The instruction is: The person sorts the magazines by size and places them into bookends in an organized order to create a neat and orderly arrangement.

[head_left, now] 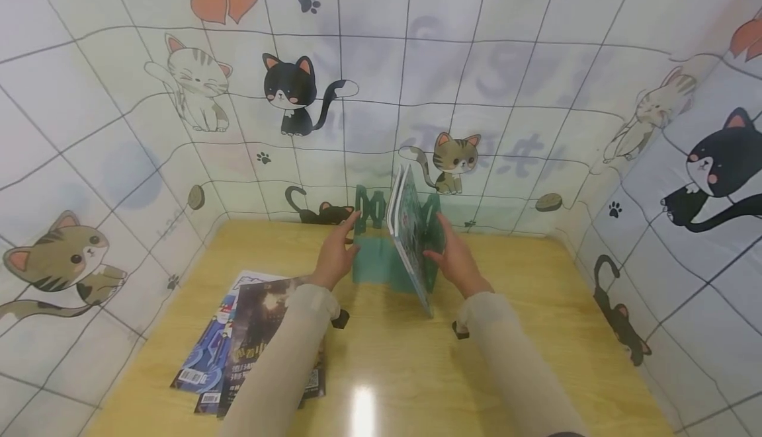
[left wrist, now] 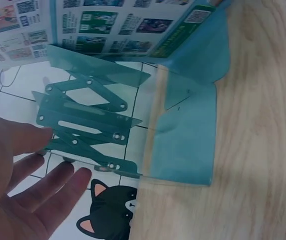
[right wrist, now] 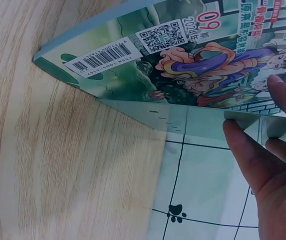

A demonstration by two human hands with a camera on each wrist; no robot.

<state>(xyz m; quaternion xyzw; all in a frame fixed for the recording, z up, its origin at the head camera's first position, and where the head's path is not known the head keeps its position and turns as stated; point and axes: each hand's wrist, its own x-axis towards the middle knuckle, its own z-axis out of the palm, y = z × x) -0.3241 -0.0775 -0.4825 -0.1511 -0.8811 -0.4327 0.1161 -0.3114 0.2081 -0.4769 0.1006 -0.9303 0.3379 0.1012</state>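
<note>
A teal expandable bookend (head_left: 372, 262) with crossed hinged slats stands against the back wall. Several upright magazines (head_left: 411, 245) lean in it towards its right side, and the front cover shows illustrated figures and a barcode. At the bookend's left end, my left hand (head_left: 336, 255) has its thumb on the inner side of the end plate and its fingers on the outer side. My right hand (head_left: 458, 258) pinches the right end plate, with the thumb by the magazine cover and the fingers outside. The right hand's far fingers are partly hidden behind the plate.
Several magazines (head_left: 256, 338) lie overlapping on the left of the wooden table (head_left: 381, 357), partly under my left forearm. A cat-printed tiled sheet (head_left: 381, 106) lines the back and both sides.
</note>
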